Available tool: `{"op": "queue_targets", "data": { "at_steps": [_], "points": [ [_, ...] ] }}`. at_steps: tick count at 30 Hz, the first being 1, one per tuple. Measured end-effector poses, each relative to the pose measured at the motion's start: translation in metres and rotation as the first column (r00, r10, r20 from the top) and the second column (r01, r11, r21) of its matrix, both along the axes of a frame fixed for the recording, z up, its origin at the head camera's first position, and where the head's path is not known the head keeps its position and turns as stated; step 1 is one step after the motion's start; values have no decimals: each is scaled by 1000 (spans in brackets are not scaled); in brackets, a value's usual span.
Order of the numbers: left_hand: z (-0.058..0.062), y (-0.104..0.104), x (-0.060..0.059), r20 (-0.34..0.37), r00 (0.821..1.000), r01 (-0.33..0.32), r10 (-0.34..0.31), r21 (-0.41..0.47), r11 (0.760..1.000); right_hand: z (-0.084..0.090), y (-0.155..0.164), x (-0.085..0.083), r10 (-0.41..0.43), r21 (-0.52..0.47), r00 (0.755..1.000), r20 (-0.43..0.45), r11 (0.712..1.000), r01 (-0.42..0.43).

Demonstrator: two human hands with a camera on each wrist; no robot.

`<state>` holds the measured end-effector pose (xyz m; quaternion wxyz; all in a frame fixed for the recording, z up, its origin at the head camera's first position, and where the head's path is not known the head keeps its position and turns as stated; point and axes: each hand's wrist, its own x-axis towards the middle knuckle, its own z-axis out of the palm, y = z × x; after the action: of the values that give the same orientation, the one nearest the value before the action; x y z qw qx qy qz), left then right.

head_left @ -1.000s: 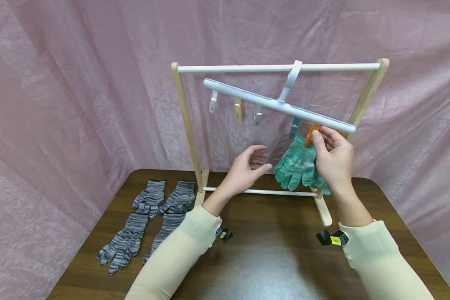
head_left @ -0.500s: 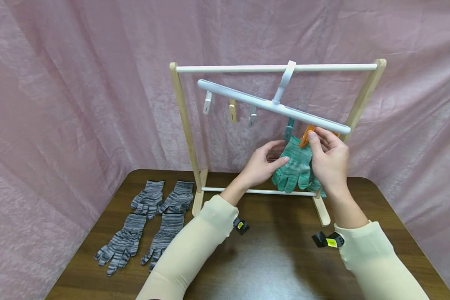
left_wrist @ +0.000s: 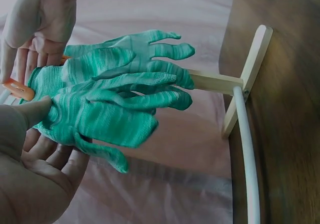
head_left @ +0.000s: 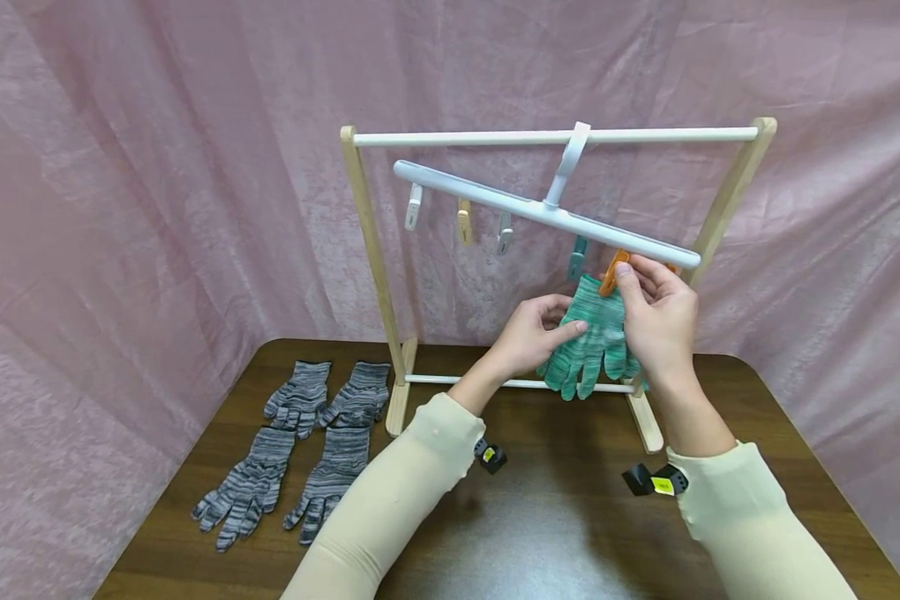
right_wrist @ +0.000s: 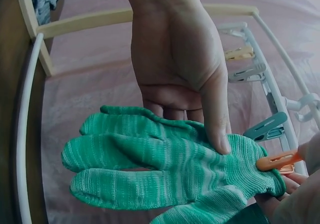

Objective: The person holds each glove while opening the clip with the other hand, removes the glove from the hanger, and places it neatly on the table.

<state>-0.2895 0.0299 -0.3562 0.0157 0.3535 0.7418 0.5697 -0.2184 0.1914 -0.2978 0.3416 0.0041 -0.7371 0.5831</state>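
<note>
A green streaked knit glove (head_left: 598, 321) hangs fingers-down from an orange clothespin (head_left: 613, 273) near the low end of a tilted white hanger (head_left: 480, 192). My right hand (head_left: 663, 325) pinches that clothespin between thumb and fingers, at the glove's cuff. With the thumb in front and fingers behind, my left hand (head_left: 528, 337) grips the glove just below its cuff. A second green glove (left_wrist: 150, 52) shows behind the first in the left wrist view, beside another bit of orange clip. In the right wrist view a teal clothespin (right_wrist: 267, 126) sits beside the cuff, its jaws apart from it.
The hanger hooks over the white top bar (head_left: 457, 137) of a wooden-ended rack. White (head_left: 413, 207), yellow (head_left: 464, 222) and grey (head_left: 505, 233) clothespins hang along its raised end. Several grey striped gloves (head_left: 247, 483) lie on the brown table (head_left: 555, 517) at left.
My left hand has moved right and taken hold of the green glove. The hanger has shifted slightly left. My right hand has stayed on the orange clothespin.
</note>
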Motion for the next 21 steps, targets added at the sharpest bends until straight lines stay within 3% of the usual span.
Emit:
{"op": "queue_targets", "data": {
  "at_steps": [9, 21],
  "points": [
    [2, 1, 4, 36, 999, -15, 14, 34, 999, 0, -3, -2, 17, -54, 1000, -26, 998, -19],
    [0, 2, 4, 47, 998, -42, 41, 37, 998, -4, -4, -7, 88, -149, 986, -145, 983, -110]
  ]
}}
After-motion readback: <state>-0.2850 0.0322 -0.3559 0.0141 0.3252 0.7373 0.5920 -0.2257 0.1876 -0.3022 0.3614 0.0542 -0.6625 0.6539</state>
